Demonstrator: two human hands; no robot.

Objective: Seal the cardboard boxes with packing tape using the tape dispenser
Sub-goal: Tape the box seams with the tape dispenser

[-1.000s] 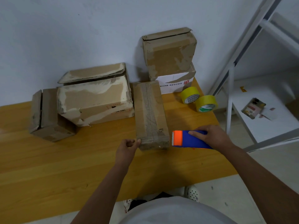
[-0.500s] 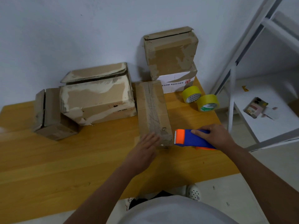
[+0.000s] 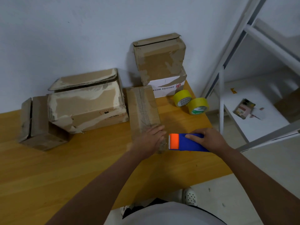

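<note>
A long narrow cardboard box [image 3: 142, 108] lies on the wooden table [image 3: 48, 172], taped along its top seam. My left hand [image 3: 150, 139] rests flat on the box's near end, fingers straight. Just right of that end, my right hand [image 3: 209, 140] grips a blue tape dispenser [image 3: 186, 142] whose orange toothed end points at the box. A large worn box [image 3: 86, 106] sits to the left with a smaller box [image 3: 37, 124] beyond it. Two stacked boxes [image 3: 159, 62] stand at the back against the wall.
Two yellow tape rolls [image 3: 190, 101] lie on the table's right side near its edge. A white metal shelf [image 3: 253, 119] stands to the right, with a phone [image 3: 244, 109] on its lower level. The table's near edge runs just before my body.
My left hand moved from pinching the box's near left corner onto the top of its near end and now lies flat. The dispenser and my right hand stayed about where they were.
</note>
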